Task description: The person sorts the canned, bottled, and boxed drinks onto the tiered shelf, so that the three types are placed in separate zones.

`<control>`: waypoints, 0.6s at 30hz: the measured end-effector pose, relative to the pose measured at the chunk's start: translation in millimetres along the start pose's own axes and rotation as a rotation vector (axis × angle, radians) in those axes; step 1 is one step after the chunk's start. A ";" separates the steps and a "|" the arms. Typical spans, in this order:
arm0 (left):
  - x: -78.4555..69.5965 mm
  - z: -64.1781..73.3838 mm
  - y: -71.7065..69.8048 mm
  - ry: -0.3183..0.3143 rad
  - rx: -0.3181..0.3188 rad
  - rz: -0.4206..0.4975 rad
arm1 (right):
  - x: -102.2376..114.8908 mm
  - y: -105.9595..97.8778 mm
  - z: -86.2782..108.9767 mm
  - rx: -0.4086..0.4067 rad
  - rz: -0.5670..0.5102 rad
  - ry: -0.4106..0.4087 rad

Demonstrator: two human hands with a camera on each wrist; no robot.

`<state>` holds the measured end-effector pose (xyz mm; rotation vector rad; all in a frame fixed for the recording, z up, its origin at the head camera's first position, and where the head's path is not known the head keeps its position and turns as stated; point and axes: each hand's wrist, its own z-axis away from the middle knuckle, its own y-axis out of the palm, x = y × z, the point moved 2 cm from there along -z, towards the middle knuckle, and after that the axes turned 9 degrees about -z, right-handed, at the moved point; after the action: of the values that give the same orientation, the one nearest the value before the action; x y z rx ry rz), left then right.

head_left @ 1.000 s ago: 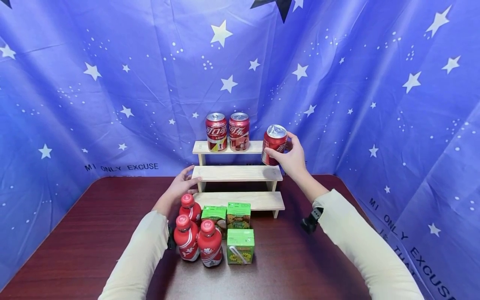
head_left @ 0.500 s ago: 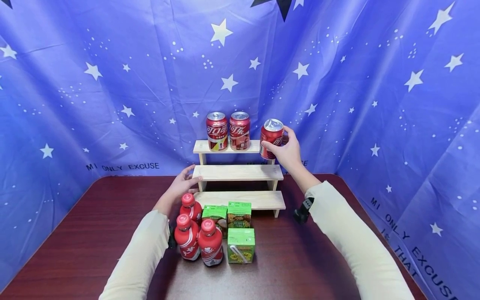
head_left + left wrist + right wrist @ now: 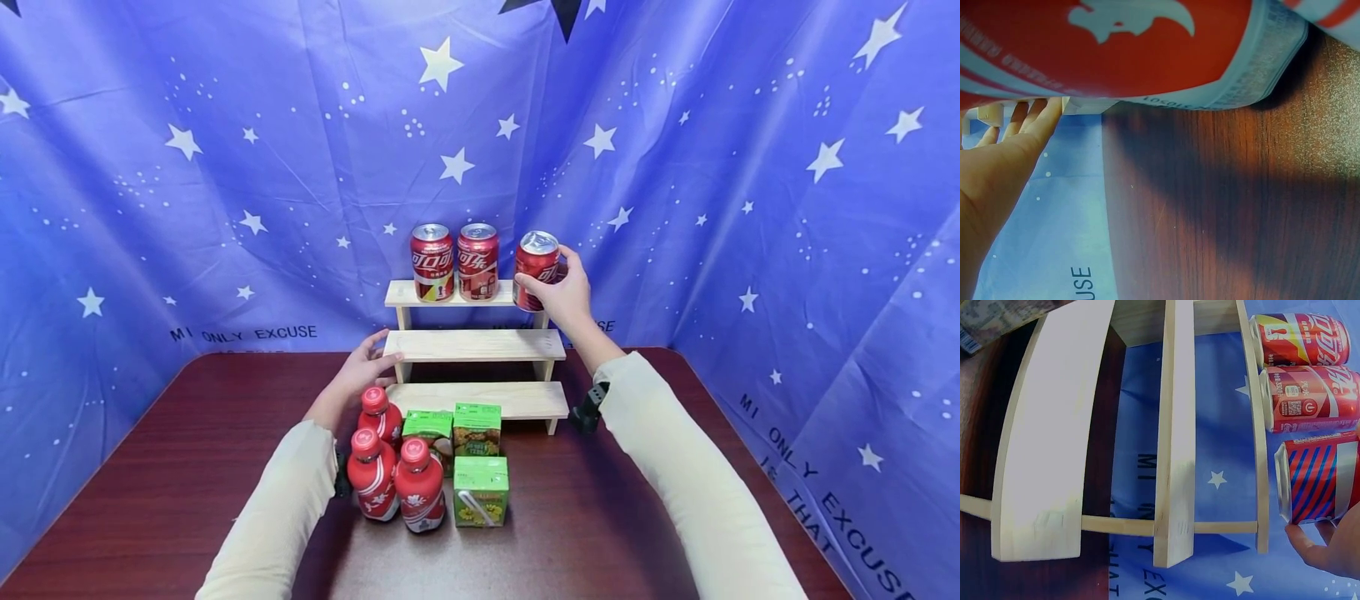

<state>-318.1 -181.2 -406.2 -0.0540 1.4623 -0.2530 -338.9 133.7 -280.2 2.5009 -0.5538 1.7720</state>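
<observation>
Red-painted metal meets the right hand [image 3: 568,293]: we see its thumb and fingers curled round the body of a can [image 3: 534,261], which it holds at the right end of the top board [image 3: 399,292]. In the right wrist view a narrow gap shows between the base and the board, so we take the can to be just off the wood, slightly tilted.

We expect it to be weighty if full, which we cannot tell; the wall should be stiff but thin enough to dent, and the smooth paint may slip, more so if damp. Mid-body, where the hand has it, seems to us the best hold, leaving rim and base free.

Two upright cans [image 3: 455,262] stand close together left of the held one, with a strip of bare board between. The board's right end lies close by, so we see little margin on that side, while the air above and in front is open.

We see the left hand [image 3: 362,373] touching the left end of the middle board [image 3: 472,346], its fingers fairly straight; red bottles [image 3: 420,492] crowd near its wrist, beside green cartons [image 3: 482,492].
</observation>
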 end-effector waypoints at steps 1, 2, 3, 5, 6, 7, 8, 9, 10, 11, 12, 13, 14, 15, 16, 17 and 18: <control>0.0 0.1 -0.3 0.000 0.001 0.001 | 0.6 1.6 -0.3 -0.003 0.000 0.003; 0.1 0.3 -0.7 0.001 0.001 0.002 | 1.1 3.2 -0.6 -0.003 0.000 0.006; 0.1 0.3 -1.0 0.001 0.002 0.001 | 1.5 4.7 -1.0 -0.002 0.000 0.008; 0.2 -0.2 -0.8 0.000 0.003 0.001 | 1.7 6.4 -2.1 -0.003 0.002 0.010; 0.3 -0.4 -0.8 -0.002 0.001 0.000 | 1.6 7.2 -2.8 -0.002 0.002 0.010; 0.3 -0.6 -0.9 -0.005 -0.001 0.000 | 1.4 7.9 -3.6 -0.002 0.004 0.009; 0.2 -0.6 -1.1 -0.006 -0.003 0.000 | 1.3 8.5 -4.3 -0.002 0.005 0.006; 0.2 -0.7 -1.2 -0.007 -0.003 0.000 | 1.1 9.0 -5.0 -0.005 0.006 0.005; 0.1 -0.8 -1.2 -0.007 -0.003 0.002 | 0.9 9.3 -5.6 -0.010 0.005 0.005; 0.0 -0.8 -1.2 -0.008 -0.003 0.003 | 0.3 9.6 -6.4 -0.015 0.002 0.007; -0.1 -0.8 -1.1 -0.007 -0.002 0.003 | -0.1 9.8 -7.0 -0.022 0.002 0.010; -0.2 -0.7 -0.9 -0.007 0.000 0.003 | -0.5 10.0 -7.5 -0.028 0.000 0.014; -0.3 -0.5 -0.8 -0.007 -0.001 0.003 | -1.1 10.2 -8.1 -0.035 -0.003 0.018; -0.4 -0.4 -0.6 -0.007 -0.001 0.001 | -1.6 10.5 -8.5 -0.041 -0.008 0.021; -0.6 -0.3 -0.4 -0.008 -0.002 0.001 | -2.3 10.9 -9.2 -0.047 -0.012 0.024; -0.7 -0.2 -0.3 -0.009 -0.003 0.003 | -2.9 11.4 -9.7 -0.052 -0.015 0.025; -0.7 -0.1 -0.3 -0.009 -0.004 0.004 | -3.3 11.9 -10.1 -0.057 -0.021 0.027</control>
<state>-318.3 -181.4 -405.5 -0.0553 1.4535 -0.2463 -352.6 125.7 -281.9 2.4321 -0.5656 1.7546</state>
